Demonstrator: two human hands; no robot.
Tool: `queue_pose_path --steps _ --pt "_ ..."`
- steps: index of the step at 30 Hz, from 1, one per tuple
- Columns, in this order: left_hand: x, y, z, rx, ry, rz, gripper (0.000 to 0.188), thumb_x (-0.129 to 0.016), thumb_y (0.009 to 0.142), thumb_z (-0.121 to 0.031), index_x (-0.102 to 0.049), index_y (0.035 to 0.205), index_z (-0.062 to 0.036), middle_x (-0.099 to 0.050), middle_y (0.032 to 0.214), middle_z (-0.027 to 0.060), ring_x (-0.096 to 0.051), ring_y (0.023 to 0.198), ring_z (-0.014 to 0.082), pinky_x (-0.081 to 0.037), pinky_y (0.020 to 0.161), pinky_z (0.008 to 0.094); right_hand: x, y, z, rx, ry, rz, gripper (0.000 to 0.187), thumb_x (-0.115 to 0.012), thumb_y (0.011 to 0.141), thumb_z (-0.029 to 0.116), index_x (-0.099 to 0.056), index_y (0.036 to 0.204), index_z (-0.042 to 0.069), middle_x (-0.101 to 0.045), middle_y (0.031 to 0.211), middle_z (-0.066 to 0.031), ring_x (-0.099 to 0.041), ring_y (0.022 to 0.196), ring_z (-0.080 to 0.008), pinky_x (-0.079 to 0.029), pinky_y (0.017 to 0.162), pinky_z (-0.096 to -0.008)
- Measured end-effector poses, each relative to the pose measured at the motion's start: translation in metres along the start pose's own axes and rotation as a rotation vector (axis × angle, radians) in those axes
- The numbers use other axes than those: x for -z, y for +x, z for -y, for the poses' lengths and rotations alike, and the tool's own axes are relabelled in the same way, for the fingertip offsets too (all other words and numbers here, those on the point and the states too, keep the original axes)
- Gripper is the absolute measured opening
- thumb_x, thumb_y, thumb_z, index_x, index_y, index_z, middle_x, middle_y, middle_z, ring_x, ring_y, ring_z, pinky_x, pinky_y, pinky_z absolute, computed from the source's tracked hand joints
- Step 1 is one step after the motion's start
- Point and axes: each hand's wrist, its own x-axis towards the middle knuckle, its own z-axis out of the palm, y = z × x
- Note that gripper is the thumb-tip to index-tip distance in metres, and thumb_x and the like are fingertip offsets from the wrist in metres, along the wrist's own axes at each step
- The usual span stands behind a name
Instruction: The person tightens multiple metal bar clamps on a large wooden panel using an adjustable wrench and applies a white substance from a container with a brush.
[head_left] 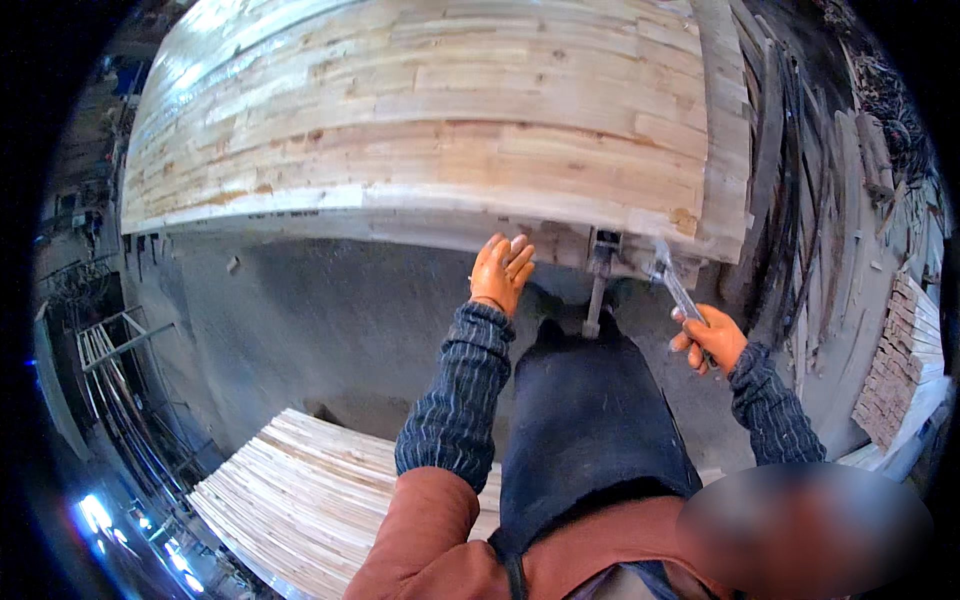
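Broad wooden panels (430, 110), made of many joined pale strips, lie stacked in front of me. My left hand (502, 272), in an orange glove, is at the near edge of the stack with its fingers somewhat apart and nothing seen in it. Whether the fingertips touch the wood, I cannot tell. Off to the right, my right hand (710, 340), gloved too, grips a silver wrench-like tool (682, 295). Its wider, blurred head points up toward the panel edge near the right corner. Between my hands a metal clamp bar (597, 285) juts out from under the edge.
Behind me at the lower left lies a stack of light wooden strips (310, 480). A metal rack (110, 365) stands at the far left. Long boards and offcuts (825, 220) litter the right side, with a pile of short wood blocks (898, 360) nearby. Grey floor (310, 320) runs below the panels.
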Motion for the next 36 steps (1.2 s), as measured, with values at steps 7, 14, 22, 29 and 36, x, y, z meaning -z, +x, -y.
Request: queue_pose_path --steps 7,14,22,29,36 --pt "0.042 -0.03 0.05 0.161 0.039 0.048 0.06 -0.053 0.096 -0.037 -0.032 0.145 -0.0102 -0.046 0.142 0.0157 -0.049 0.127 0.0314 -0.043 0.101 0.0431 -0.04 -0.047 0.004 -0.005 -0.574 0.035 0.043 -0.05 0.089 0.023 -0.051 0.127 0.003 -0.066 0.077 -0.0095 -0.06 0.051 -0.0135 -0.05 0.05 -0.03" --pt "0.057 -0.049 0.111 0.359 -0.031 0.024 0.054 -0.049 0.096 -0.039 -0.038 0.141 -0.0121 -0.051 0.139 0.0125 -0.053 0.123 0.0283 -0.043 0.098 0.0402 -0.068 -0.023 0.014 0.213 -1.305 0.068 0.039 -0.053 0.086 0.023 -0.055 0.122 0.006 -0.065 0.101 -0.0231 -0.061 0.097 -0.0402 -0.048 0.085 -0.0462" --pt "0.023 -0.045 0.142 0.439 -0.156 0.045 0.054 -0.044 0.097 -0.045 -0.04 0.14 -0.0127 -0.056 0.13 0.0095 -0.056 0.111 0.0263 -0.044 0.097 0.0427 -0.093 0.005 0.018 0.163 -1.637 0.09 0.024 -0.051 0.086 0.017 -0.055 0.106 0.005 -0.066 0.091 -0.0216 -0.064 0.085 -0.0404 -0.05 0.073 -0.0485" --pt "-0.01 -0.032 0.16 0.431 -0.025 0.077 0.059 -0.044 0.096 -0.053 -0.042 0.137 -0.0114 -0.067 0.111 0.0099 -0.062 0.099 0.0265 -0.051 0.081 0.0431 -0.06 0.012 -0.017 0.182 -1.463 0.039 0.036 -0.052 0.087 0.022 -0.054 0.121 0.01 -0.066 0.091 -0.0207 -0.064 0.085 -0.0395 -0.05 0.074 -0.0481" --pt "-0.017 -0.024 0.186 -0.009 0.31 0.015 0.048 -0.041 0.101 -0.038 -0.052 0.122 0.0038 -0.067 0.106 0.0155 -0.066 0.092 0.0248 -0.05 0.085 0.0347 0.01 0.1 -0.09 0.376 -1.482 0.029 0.041 -0.06 0.084 0.028 -0.057 0.124 0.019 -0.067 0.093 -0.017 -0.064 0.088 -0.0352 -0.051 0.075 -0.0458"
